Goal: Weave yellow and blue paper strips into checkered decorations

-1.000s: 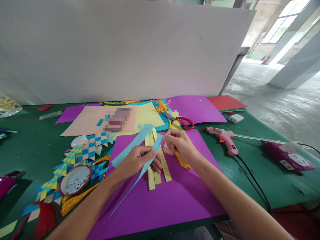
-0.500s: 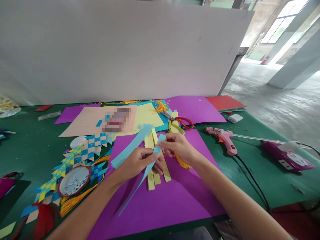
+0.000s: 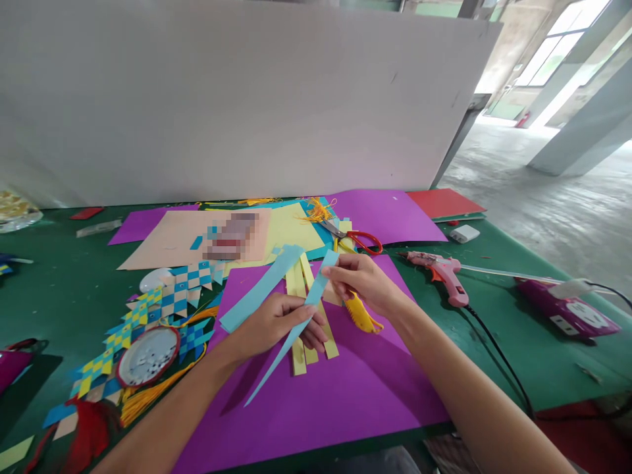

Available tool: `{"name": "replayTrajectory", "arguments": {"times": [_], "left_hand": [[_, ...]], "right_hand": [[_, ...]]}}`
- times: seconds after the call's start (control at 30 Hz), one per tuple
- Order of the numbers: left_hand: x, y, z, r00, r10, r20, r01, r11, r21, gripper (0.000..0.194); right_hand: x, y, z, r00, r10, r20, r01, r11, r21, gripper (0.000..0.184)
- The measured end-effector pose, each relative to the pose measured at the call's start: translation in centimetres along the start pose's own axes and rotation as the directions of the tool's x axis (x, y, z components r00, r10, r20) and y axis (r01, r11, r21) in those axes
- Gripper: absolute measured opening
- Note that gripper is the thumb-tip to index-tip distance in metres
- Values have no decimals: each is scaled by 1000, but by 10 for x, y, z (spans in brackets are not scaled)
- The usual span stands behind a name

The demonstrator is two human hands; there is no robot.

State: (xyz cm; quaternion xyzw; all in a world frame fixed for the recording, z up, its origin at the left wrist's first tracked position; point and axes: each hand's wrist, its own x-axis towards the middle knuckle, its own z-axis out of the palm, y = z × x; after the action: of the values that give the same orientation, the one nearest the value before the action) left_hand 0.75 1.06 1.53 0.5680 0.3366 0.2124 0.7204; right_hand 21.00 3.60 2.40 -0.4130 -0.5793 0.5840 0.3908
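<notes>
A light blue paper strip (image 3: 316,288) runs diagonally between my two hands, its lower tail hanging free. My left hand (image 3: 291,321) pinches it midway between thumb and fingers. Near the upper end, my right hand (image 3: 360,280) grips it with thumb and forefinger. Beneath my hands, several pale yellow paper strips (image 3: 298,355) lie fanned on a purple sheet (image 3: 316,415). A wider light blue paper piece (image 3: 261,289) lies left of them. Yellow-handled scissors (image 3: 363,316) rest beside my right hand, partly hidden by it.
Red-handled scissors (image 3: 365,242) lie behind my hands. At right are a pink glue gun (image 3: 442,273) with a cord and a purple box (image 3: 567,309). Checkered woven paper fish (image 3: 185,288) and a round dish of small beads (image 3: 148,357) are at left. A pale panel (image 3: 247,105) stands behind the table.
My right hand has moved slightly right and up, drawing the blue strip through my left hand. The strip's free tail has risen, and more of the yellow scissors handle shows.
</notes>
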Motion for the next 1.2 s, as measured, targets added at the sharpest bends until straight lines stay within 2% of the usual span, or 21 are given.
{"name": "replayTrajectory", "arguments": {"times": [0.1, 0.17, 0.43, 0.73, 1.2], "left_hand": [[0, -1, 1, 999, 9, -32, -10, 1000, -14, 30], [1, 0, 1, 999, 20, -43, -20, 1000, -15, 31], [3, -1, 0, 999, 13, -31, -12, 1000, 29, 29], [0, 5, 2, 1000, -7, 8, 7, 1000, -8, 27], [-1, 9, 3, 999, -32, 9, 32, 999, -27, 27]], "right_hand": [[0, 4, 3, 989, 50, 138, -36, 994, -98, 31], [0, 8, 7, 984, 52, 170, -31, 992, -126, 31], [2, 15, 14, 993, 44, 113, -35, 996, -82, 36], [2, 15, 14, 990, 68, 121, -62, 997, -52, 33], [2, 15, 14, 991, 69, 119, -64, 997, -44, 32]]}}
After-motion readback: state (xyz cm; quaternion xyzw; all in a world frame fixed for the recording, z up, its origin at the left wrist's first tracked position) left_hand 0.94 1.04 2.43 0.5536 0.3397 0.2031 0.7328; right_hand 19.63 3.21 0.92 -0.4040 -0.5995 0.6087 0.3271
